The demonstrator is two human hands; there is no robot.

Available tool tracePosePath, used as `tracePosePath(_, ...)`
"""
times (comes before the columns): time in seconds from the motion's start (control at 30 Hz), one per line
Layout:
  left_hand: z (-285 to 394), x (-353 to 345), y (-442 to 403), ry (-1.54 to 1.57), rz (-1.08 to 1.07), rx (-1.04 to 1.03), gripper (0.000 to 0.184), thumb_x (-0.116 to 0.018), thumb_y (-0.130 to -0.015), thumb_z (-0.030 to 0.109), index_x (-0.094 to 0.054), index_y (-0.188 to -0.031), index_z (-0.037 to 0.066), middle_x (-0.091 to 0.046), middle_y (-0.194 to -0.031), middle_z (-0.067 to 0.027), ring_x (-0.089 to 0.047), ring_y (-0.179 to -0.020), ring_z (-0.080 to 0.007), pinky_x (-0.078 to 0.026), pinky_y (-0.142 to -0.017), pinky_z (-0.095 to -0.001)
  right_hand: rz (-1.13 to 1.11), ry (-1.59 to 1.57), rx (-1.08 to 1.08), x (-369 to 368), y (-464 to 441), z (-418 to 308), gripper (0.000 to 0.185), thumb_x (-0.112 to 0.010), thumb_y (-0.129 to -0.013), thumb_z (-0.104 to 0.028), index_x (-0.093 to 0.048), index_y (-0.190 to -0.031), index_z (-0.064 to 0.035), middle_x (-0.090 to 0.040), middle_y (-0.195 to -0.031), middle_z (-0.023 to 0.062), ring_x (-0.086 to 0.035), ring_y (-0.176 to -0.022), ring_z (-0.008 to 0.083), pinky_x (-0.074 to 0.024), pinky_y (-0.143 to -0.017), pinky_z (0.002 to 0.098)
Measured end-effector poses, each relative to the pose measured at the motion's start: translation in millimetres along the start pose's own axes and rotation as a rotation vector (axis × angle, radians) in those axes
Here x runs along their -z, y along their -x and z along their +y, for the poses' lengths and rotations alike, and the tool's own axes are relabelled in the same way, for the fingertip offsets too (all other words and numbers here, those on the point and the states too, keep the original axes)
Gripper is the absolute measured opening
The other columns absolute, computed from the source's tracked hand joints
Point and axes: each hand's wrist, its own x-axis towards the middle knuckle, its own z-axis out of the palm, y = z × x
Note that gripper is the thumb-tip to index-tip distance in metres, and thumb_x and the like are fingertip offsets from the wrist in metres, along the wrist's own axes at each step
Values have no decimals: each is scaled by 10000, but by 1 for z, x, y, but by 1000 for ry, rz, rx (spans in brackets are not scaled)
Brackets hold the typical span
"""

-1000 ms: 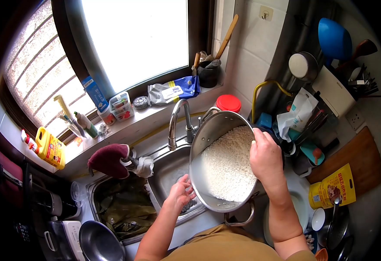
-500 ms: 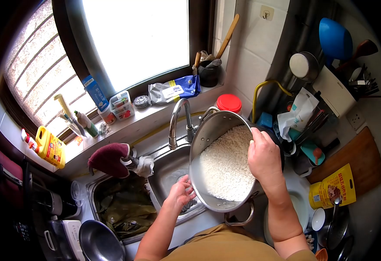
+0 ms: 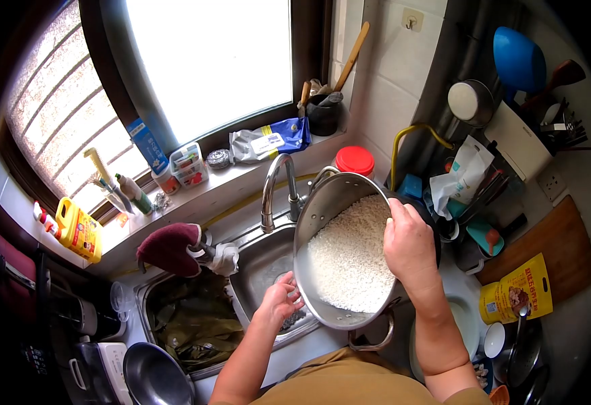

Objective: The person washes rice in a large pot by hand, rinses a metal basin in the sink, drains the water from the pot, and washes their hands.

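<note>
A steel pot [image 3: 302,236] is tilted toward the sink, with white rice [image 3: 349,263] lying in a thick layer along its lower side. My right hand [image 3: 413,239] grips the right rim, thumb over the edge. Beside the lower left rim is my left hand [image 3: 282,297], fingers spread and apart, the fingertips at the edge of the pot. Under that hand lies the steel sink basin [image 3: 255,263], its bottom partly hidden. Dark green leaves [image 3: 194,324] soak in the left basin.
A faucet [image 3: 270,196] rises just left of the pot. A maroon cloth [image 3: 168,248] hangs at the sink's back edge. A red-lidded jar [image 3: 355,160] stands behind the pot. A dark pan [image 3: 157,372] is at lower left; a yellow pouch [image 3: 518,290] lies at right.
</note>
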Motion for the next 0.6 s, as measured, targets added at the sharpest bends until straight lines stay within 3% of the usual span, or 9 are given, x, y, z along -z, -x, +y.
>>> tracePosePath(0.3,-1,4,-4,2,-20,7,578,-311,-747,-58,-300,-1266,195,-406,-1083,5,-401,-912,-177,-300,-848,-433,10,-5,7,-1,0,0,228,-462,-745,-51,-449,-968,-6,-508,-814,170,-537,-700,356,-446,-610,416)
tracePosePath(0.4,-1,2,-3,-2,2,4,510,-309,-759,-29,-364,-1218,188,-420,-1066,15,-398,-908,-172,-314,-800,-397,5,-9,7,-1,0,-1,228,-459,-746,-51,-449,-969,-4,-508,-813,171,-537,-698,356,-446,-609,416)
tracePosePath(0.6,1,-3,4,9,33,11,575,-310,-755,-54,-292,-1273,196,-396,-1114,-7,-382,-932,-194,-306,-854,-429,11,-11,13,-2,0,-1,226,-454,-749,-52,-453,-969,2,-508,-807,173,-537,-697,355,-446,-608,414)
